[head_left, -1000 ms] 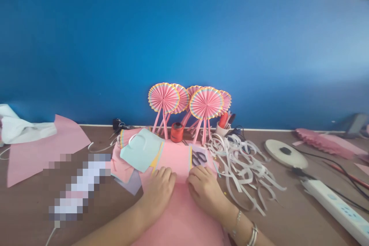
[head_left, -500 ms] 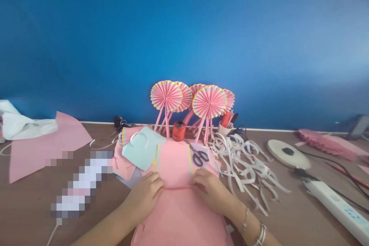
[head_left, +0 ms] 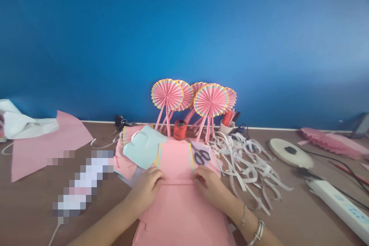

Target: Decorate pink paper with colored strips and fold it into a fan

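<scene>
Head: hands (head_left: 148, 185) (head_left: 212, 186) pinch pink paper (head_left: 176, 163); pixelated item (head_left: 82, 186) unreadable.

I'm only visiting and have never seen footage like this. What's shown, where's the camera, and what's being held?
No machine here: these are a person's own left hand and right hand, filmed by a camera worn on the head, looking forward and down. Both hold the ends of a narrow fold in a pink paper sheet with striped side borders, over more pink paper. On the brown table beyond stand round pleated paper fans beside a red spool. Scissors and curly white strips lie near the right hand; a power strip lies farther right.
</scene>
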`<state>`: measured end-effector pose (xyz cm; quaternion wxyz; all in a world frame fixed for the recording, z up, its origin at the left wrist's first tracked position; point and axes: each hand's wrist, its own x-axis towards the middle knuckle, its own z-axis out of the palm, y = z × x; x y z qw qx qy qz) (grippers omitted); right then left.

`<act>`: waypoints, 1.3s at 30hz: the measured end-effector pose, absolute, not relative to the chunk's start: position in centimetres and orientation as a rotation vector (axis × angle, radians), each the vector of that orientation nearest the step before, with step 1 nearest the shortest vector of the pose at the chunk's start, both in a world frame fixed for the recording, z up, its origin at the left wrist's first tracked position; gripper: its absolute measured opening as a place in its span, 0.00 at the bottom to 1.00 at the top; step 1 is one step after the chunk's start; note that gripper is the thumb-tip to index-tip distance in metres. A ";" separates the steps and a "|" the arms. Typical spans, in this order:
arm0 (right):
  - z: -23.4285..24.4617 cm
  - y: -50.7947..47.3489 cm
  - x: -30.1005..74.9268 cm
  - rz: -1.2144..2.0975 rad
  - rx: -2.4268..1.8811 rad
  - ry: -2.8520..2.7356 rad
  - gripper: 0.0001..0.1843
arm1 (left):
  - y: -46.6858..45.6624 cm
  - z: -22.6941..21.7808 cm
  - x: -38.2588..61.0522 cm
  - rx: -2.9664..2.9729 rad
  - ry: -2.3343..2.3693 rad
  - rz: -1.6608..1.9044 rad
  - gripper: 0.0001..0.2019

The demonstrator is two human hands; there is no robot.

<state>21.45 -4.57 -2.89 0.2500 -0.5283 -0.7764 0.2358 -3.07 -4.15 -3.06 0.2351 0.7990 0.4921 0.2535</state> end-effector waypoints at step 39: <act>-3.1 -5.0 20.9 0.222 -1.167 -2.601 0.23 | -3.9 -3.5 -2.9 3.028 1.084 0.410 0.11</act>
